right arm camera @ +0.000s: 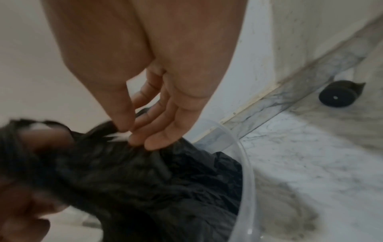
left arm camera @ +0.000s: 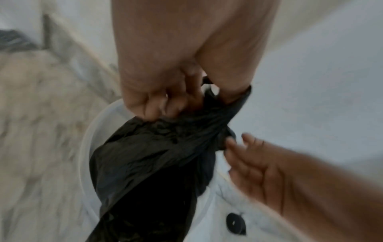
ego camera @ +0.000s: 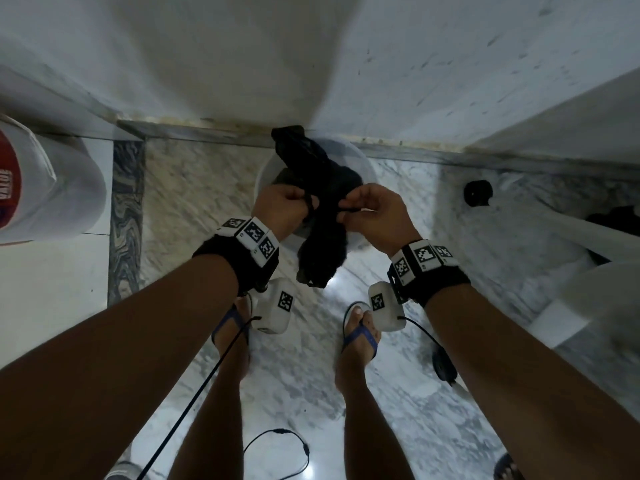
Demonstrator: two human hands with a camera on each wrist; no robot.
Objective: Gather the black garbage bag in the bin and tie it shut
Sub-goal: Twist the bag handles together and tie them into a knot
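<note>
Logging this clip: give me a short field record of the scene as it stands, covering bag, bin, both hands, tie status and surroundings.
bag: black plastic garbage bag, top gathered and twisted, body in the bin
bin: round translucent white plastic bin on the marble floor against the wall
left hand: left hand grips one twisted strand of the bag
right hand: right hand pinches another strand between thumb and fingers
tie status: strands crossed at the neck; finished knot not confirmed, wrist views blurred
surroundings: small black round object on the floor to the right
</note>
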